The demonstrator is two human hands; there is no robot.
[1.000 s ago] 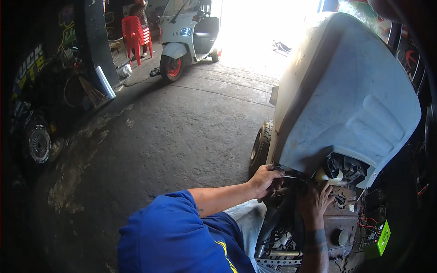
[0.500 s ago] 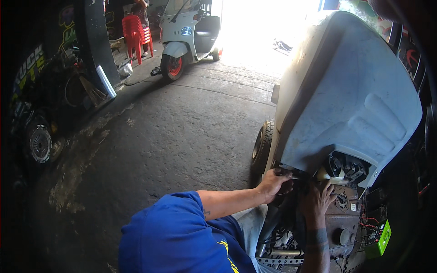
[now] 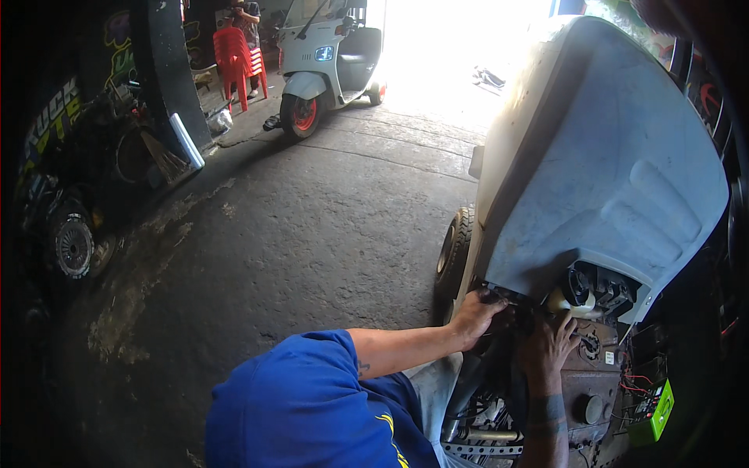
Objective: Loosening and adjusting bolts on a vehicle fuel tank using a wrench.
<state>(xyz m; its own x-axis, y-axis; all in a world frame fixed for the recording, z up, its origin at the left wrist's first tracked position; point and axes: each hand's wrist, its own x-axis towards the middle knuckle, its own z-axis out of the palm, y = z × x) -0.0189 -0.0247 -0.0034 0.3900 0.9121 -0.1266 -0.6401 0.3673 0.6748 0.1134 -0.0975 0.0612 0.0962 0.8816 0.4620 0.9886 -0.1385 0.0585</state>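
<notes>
My left hand (image 3: 477, 316) is closed at the lower edge of a large grey-white body panel (image 3: 593, 156). What its fingers grip there is in shadow, and I cannot make it out. Just to the right, my right hand (image 3: 548, 343) reaches in under the panel with its fingers spread. Those fingertips lie close to a cream plastic reservoir (image 3: 560, 302) with a black cap (image 3: 576, 287). Below and beside this hand is a brown, dirty metal tank (image 3: 593, 378) with a round cap (image 3: 588, 409). Dark parts hide the space between my hands.
A green box (image 3: 654, 413) with red wires stands right of the tank. A vehicle wheel (image 3: 455, 248) shows left of the panel. Farther off are a white three-wheeler (image 3: 320, 66), stacked red chairs (image 3: 232, 58), a standing person (image 3: 248, 23) and a round clutch-like part (image 3: 73, 246).
The whole view has shifted slightly, so things sit a little farther right. My left hand has turned slightly at the panel edge; my right hand keeps nearly the same place.
</notes>
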